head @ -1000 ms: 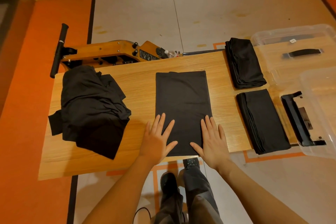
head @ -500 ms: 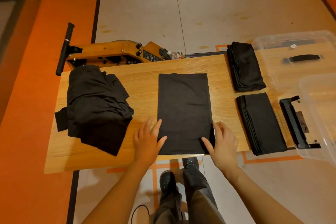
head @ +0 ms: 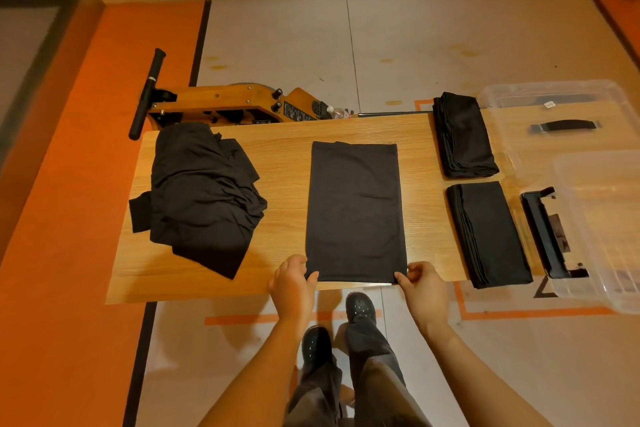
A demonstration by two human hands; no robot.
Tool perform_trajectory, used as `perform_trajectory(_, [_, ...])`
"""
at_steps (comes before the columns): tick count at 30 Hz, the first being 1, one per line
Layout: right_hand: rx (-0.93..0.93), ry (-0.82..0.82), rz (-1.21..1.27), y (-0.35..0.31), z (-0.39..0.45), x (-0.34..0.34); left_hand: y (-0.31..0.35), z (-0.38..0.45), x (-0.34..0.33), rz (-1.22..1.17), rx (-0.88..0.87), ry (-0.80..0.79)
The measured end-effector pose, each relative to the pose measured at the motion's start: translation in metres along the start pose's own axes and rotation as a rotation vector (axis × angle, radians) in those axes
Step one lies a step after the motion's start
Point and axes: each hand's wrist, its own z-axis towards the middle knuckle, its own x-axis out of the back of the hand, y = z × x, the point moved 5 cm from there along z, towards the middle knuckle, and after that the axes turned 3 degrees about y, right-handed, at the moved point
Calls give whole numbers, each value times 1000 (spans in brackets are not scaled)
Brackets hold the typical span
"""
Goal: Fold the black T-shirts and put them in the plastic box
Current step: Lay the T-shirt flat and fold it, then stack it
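Two corners are what I have: my left hand [head: 293, 284] pinches the near left corner of the half-folded T-shirt [head: 355, 211], and my right hand [head: 420, 282] pinches the near right one, thumbs on top of the cloth. The shirt lies as a long flat rectangle in the middle of the surface [head: 284, 163], its near hem at the front edge.

I judge it light, soft and limp; it will sag if lifted by one point, so the two near corners are the right hold, kept level and carried toward the far hem so the layers do not slide apart. The wood looks smooth, and the cloth may slip on it.

Going left to right: the heap of unfolded shirts [head: 201, 198] sits well apart on the left, one flap trailing off toward the edge. Behind the surface stands a wooden machine [head: 221, 107] with a black handle bar. To the right of my shirt, two folded stacks lie one behind the other, the far stack [head: 462, 135] and the near stack [head: 488, 232], both apart from what I hold. Beyond them is the plastic box [head: 602, 225], clear, with a black latch at its side, and a clear lid [head: 554, 107] behind it.

Nothing lies across the fold path. The stacks sit between my shirt and the box, so the carry should pass over them.
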Motion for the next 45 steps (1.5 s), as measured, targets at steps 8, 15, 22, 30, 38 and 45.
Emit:
perform_trajectory(8, [94, -6, 167, -14, -5, 1, -6, 1, 0, -166, -68, -4])
perform_trajectory(15, [83, -28, 380, -9, -9, 2, -3, 1, 2, -295, -154, -89])
perform_trajectory(22, [122, -198, 324, -10, -3, 5, -5, 14, 3, -277, -100, -296])
perform_trajectory(30, [168, -198, 231, -8, 4, 15, 8, 21, 12, -160, -143, -330])
perform_trajectory(38, [429, -68, 17, -32, 17, 30, 31, 41, 23, -213, -227, -188])
perform_trajectory(45, [1197, -164, -570, -56, 13, 30, 35, 58, 25, -290, -283, -253])
